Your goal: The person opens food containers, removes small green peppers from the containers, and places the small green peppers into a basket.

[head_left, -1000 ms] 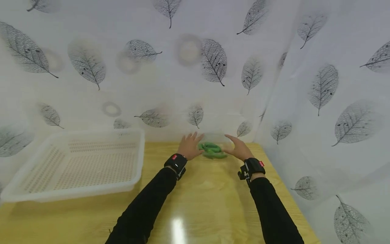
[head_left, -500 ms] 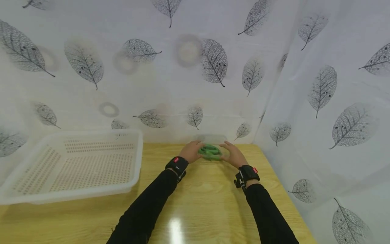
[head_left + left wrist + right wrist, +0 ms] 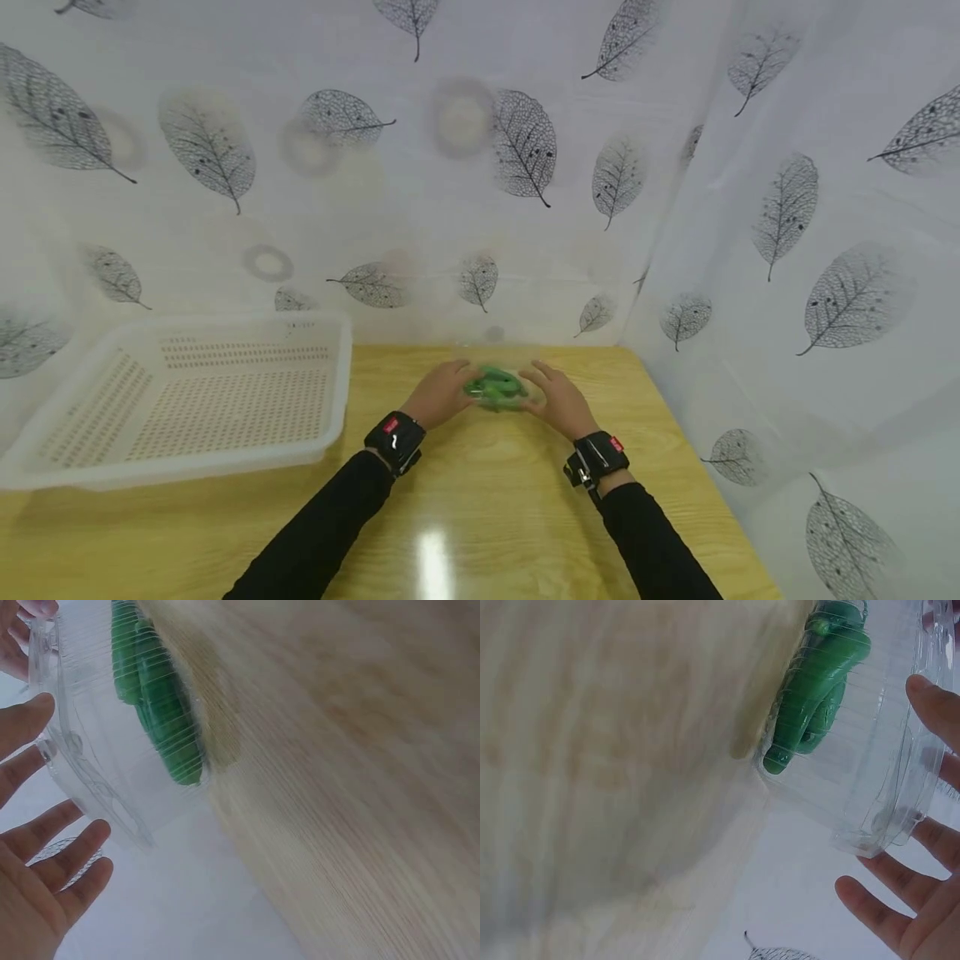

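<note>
Clear plastic box (image 3: 874,742) has shifted left & nearer the person vs earlier frame, both hands w/ it. Green veg (image 3: 817,690) lie inside. L hand (image 3: 438,394) grips its L end, R hand (image 3: 562,406) its R end. Box is btwn them at far part of wood tbl (image 3: 510,500); can't tell if it's touching. White basket (image 3: 342,392) sits to L, leaf-print sheet (image 3: 420,208) behind.

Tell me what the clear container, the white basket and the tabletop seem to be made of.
Clear container: likely thin, glossy plastic; see-through, with moulded ridges.
White basket: probably moulded plastic, satin-looking, with regular rows of slots.
Tabletop: wood or wood-look laminate, I can't tell which; yellowish grain, glossy enough to show a bright glare.
</note>
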Demonstrator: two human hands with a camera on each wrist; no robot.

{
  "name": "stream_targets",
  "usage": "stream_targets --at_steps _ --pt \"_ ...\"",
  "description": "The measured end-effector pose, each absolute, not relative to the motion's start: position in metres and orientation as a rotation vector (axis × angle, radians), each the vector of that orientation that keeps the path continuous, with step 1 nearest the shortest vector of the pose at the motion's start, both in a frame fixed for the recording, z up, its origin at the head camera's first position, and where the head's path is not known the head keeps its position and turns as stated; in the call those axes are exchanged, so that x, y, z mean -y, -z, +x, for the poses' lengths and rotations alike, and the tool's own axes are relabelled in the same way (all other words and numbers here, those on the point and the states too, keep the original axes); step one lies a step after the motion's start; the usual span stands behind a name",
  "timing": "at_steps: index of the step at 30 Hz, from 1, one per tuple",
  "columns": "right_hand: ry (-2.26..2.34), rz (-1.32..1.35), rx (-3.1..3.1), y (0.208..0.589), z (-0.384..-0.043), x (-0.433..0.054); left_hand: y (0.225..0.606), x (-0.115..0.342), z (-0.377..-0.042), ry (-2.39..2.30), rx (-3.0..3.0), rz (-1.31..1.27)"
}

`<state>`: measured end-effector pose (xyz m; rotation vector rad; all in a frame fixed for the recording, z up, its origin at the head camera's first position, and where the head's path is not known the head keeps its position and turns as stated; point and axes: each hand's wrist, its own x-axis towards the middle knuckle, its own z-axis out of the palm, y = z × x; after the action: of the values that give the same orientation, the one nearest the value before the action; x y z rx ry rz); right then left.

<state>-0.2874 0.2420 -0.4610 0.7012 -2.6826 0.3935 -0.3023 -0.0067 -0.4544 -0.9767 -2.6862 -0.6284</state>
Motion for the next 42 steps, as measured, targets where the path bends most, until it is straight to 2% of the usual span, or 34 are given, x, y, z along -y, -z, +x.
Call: stream_targets --at_steps 15,24,34,42 --pt "-0.308 0.797 2.579 0.464 -0.225 -0.201 0.456 0.058 -0.227 0.579 2.660 -0.937" --pt "-0.348 0.844 2.535 0.463 -0.197 -0.185 0.454 0.078 -0.193 0.624 2.705 -0.862" --pt "-0.341 0.806 2.569 0.459 -0.188 -0.175 0.458 0.078 -0.184 0.702 2.721 -0.775" --pt "-0.371 0.979 2.523 0.460 -0.195 -0.138 0.463 0.079 -0.184 0.742 2.790 -0.609"
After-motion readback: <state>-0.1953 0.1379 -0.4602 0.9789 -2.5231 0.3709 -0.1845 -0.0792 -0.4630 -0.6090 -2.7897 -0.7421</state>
